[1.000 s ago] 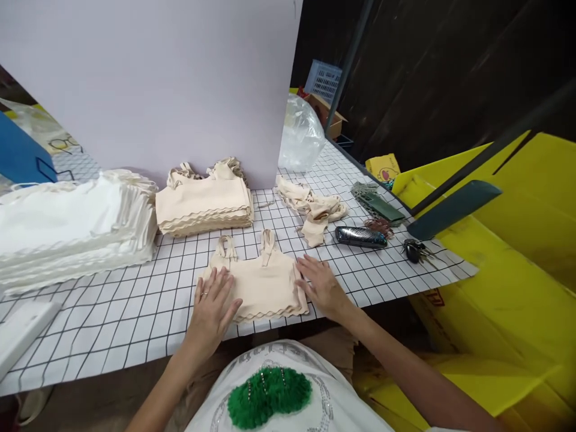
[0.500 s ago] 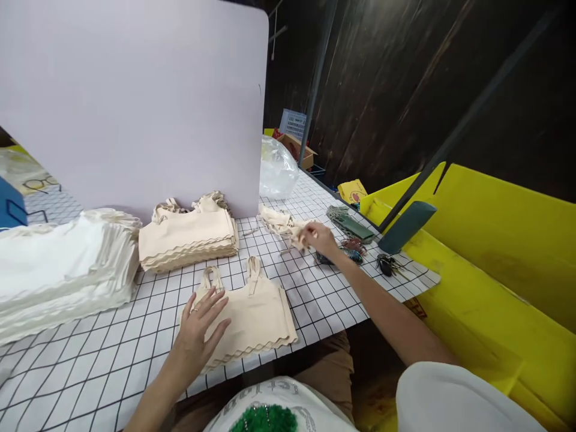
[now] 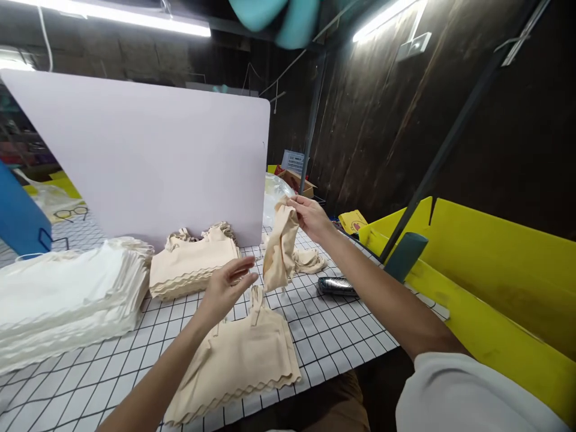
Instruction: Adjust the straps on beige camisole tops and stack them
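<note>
Pinched in my right hand [image 3: 310, 217] is a crumpled beige camisole top [image 3: 279, 246], hanging down above the table. My left hand [image 3: 228, 287] is open in the air to its left, fingers pointing toward the cloth without touching it. Below lie flat beige camisole tops [image 3: 245, 354] with thin straps and wavy hems, near the table's front edge. Another crumpled beige piece [image 3: 309, 260] lies behind the hanging one. A neat stack of beige tops [image 3: 193, 264] stands farther back on the left.
Tall piles of white garments [image 3: 81, 294] fill the left of the checked table [image 3: 351, 336]. A white panel [image 3: 180, 162] rises behind the stacks. A dark patterned object [image 3: 335, 286] lies under my right forearm. Yellow bins [image 3: 495, 270] stand at the right.
My right hand has lifted a beige top off the table, up and slightly left. My left hand has left the flat tops and moved up toward it. The view has tilted up.
</note>
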The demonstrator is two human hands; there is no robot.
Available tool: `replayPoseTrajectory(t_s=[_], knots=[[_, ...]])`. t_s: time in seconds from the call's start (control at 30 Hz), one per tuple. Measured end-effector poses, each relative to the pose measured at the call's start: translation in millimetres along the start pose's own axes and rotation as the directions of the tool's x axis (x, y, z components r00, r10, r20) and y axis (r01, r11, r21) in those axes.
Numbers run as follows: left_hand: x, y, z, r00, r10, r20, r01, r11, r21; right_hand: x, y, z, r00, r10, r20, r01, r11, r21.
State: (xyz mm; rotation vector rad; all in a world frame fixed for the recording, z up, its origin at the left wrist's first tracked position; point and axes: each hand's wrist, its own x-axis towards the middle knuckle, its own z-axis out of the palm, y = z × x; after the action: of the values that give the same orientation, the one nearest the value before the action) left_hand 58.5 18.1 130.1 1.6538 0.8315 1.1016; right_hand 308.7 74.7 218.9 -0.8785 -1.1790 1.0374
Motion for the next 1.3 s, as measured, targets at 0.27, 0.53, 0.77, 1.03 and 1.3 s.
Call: replayPoseTrajectory(t_s=[0.27, 0.53, 0.77, 1.03, 1.3], knots=[[21.9, 26.8, 5.8, 0.991, -0.104, -0.09, 0.061, 0.917, -0.394, -13.6, -0.1, 39.8, 0.979, 0.049, 0.196, -0.046, 0.999, -0.023], [15.7, 31.3, -29.1, 0.972, -0.221, -0.085, 0.119, 0.766, -0.631, -21.7, 21.1, 41.3, 0.919, 0.311, 0.244, -0.313, 0.949, -0.03], [12.7, 29.8, -42.2, 0.945, -0.312, -0.1, 0.178, 0.747, -0.641, -31.2, 41.5, 45.7, 0.843, 0.424, 0.331, -0.435, 0.899, -0.043], [10.5, 28.6, -55.3, 0.919, -0.393, -0.014, 0.285, 0.69, -0.666, -38.8, 51.8, 22.3, 0.678, 0.389, 0.624, -0.352, 0.917, -0.188], [5.3, 32.9, -36.7, 0.949, -0.29, 0.12, 0.303, 0.743, -0.597, -30.4, 69.9, 29.1, 0.953, 0.151, 0.263, -0.098, 0.974, -0.202]])
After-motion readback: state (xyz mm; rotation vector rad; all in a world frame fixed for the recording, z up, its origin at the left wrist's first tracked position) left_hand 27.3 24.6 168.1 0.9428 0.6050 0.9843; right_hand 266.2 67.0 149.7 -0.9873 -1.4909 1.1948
